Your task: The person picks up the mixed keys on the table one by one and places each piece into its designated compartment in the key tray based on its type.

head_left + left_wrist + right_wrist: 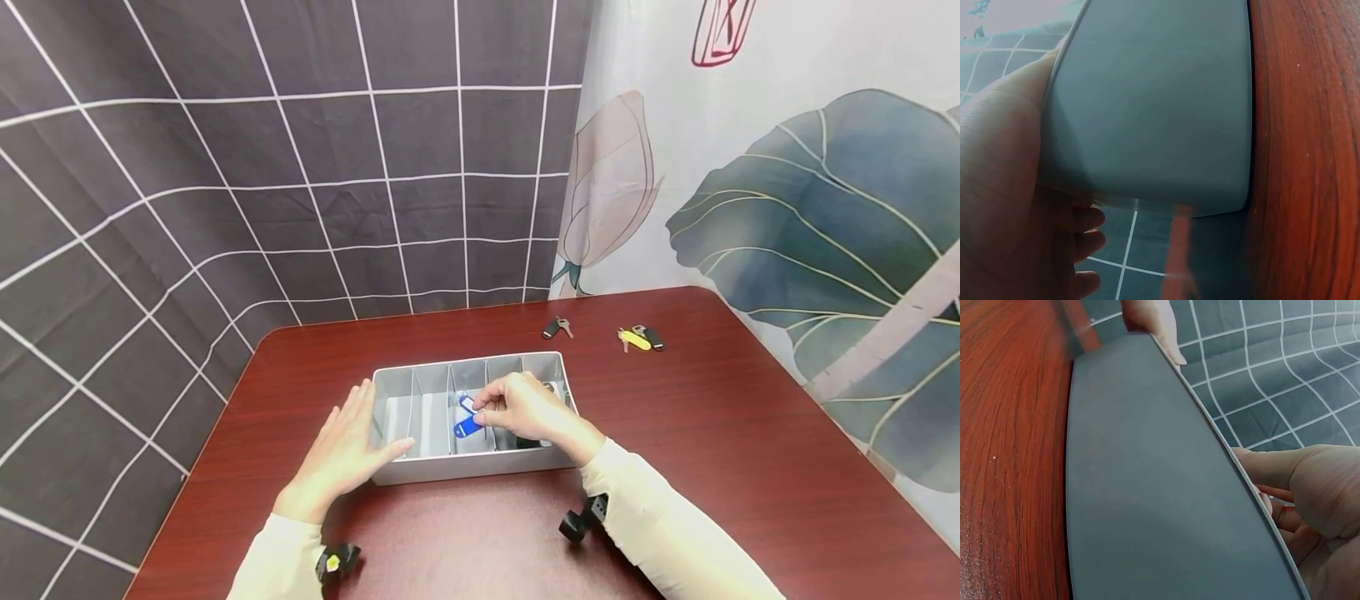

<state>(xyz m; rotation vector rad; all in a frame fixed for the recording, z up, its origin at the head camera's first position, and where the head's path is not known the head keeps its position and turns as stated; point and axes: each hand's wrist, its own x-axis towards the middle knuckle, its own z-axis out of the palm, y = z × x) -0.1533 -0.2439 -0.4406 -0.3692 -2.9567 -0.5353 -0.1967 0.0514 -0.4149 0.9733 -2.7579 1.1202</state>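
A grey divided tray [472, 467] sits on the table, its front wall filling much of both wrist views. My left hand [347, 442] rests against the tray's left end, fingers straight and thumb over the front rim. Over the middle compartment, my right hand [521, 407] pinches a blue key tag [465, 428] between thumb and fingers. Just behind it shows another blue tag with a white label [468, 403]; whether it is held too, I cannot tell. Dark items [527, 442] lie in a right-hand compartment, partly covered by the right hand. The two left compartments hold nothing visible.
On the dark red table [712, 433], a key with a black fob [552, 328] lies behind the tray. Farther right are a yellow key tag [636, 340] and a black fob [654, 337] with keys. A gridded curtain [315, 208] hangs behind.
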